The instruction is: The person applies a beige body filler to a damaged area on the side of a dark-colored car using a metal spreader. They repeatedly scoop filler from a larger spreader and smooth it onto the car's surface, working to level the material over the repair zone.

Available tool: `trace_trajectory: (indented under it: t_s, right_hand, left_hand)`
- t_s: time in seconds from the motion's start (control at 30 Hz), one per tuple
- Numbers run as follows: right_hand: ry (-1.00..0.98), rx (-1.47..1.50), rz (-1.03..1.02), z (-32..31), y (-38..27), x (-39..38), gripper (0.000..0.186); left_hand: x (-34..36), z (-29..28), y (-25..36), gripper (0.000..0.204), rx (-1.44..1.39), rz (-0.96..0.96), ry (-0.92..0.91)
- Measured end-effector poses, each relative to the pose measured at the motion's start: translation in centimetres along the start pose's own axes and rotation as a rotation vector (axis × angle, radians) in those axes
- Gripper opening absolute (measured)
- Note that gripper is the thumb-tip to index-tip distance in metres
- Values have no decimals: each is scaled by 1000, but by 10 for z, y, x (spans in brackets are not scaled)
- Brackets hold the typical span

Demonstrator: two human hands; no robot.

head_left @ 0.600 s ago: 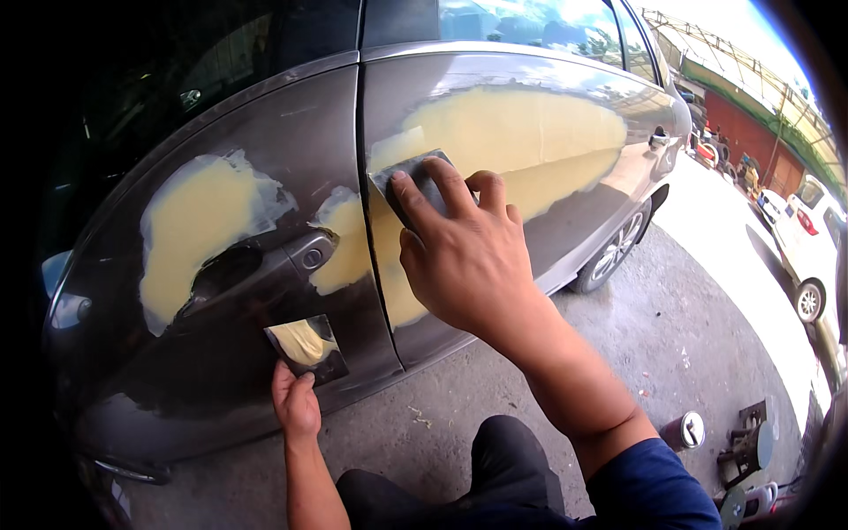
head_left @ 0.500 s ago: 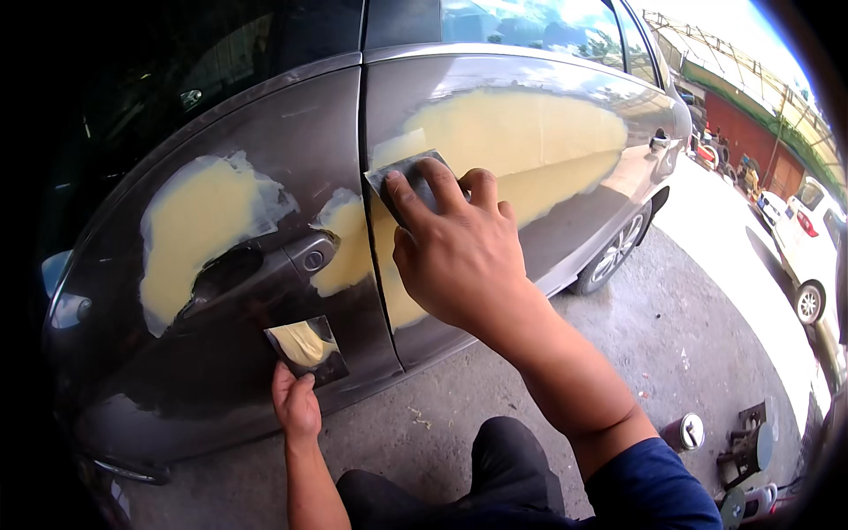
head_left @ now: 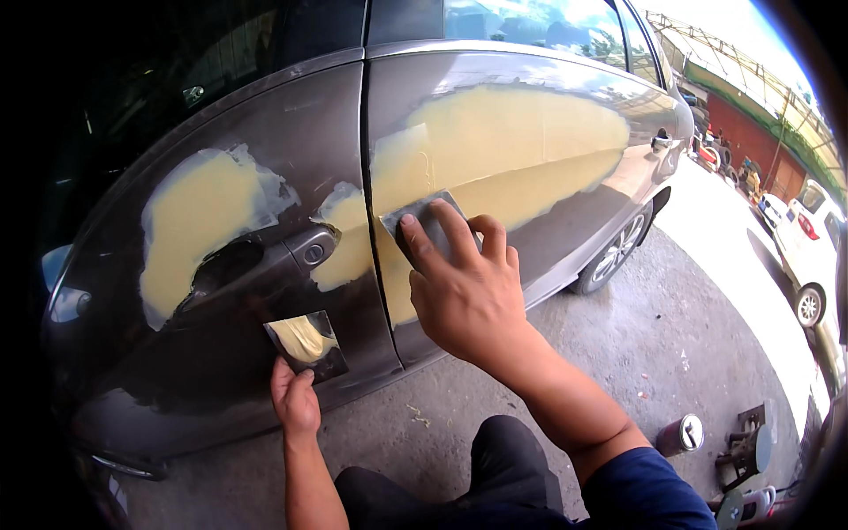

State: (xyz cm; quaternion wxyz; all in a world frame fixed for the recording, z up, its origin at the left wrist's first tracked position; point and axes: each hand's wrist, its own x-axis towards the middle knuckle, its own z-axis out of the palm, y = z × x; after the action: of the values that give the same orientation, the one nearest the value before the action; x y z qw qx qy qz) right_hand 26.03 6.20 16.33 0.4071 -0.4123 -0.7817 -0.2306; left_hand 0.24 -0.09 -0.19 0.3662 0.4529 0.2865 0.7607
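My right hand (head_left: 473, 283) presses a dark, flat putty spreader (head_left: 433, 228) against the rear door, with its fingers spread over the back of the blade. Under and beyond the blade lies a broad patch of pale yellow body filler (head_left: 521, 141). Lower left, my left hand (head_left: 296, 402) pinches the bottom edge of a square dark plate (head_left: 329, 364) that carries a lump of yellow filler paste (head_left: 300, 337). The plate is in front of the front door (head_left: 291, 132). More filler (head_left: 199, 212) surrounds the front door handle (head_left: 305, 253).
A door gap runs between the two panels. Beyond the rear wheel (head_left: 618, 252) stretches concrete floor. An open can (head_left: 680, 435) and a small dark stool (head_left: 746, 455) stand at lower right. A white car (head_left: 813, 238) is parked farther off.
My right hand has drawn the spreader downward and slightly right across the filler on the rear door. My left hand and its plate have hardly moved.
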Motion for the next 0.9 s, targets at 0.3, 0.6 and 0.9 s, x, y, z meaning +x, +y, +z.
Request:
trace_trajectory:
  t_s: [0.3, 0.6, 0.9]
  right_hand:
    - [-59, -19, 23, -2, -9, 17, 56]
    - [14, 30, 30, 11, -1, -14, 55]
    - [42, 26, 48, -7, 2, 11, 52]
  left_hand:
    - [1, 3, 3, 51, 4, 7, -11]
    - [0, 6, 3, 50, 21, 5, 4]
    - [1, 2, -1, 51, 2, 6, 1]
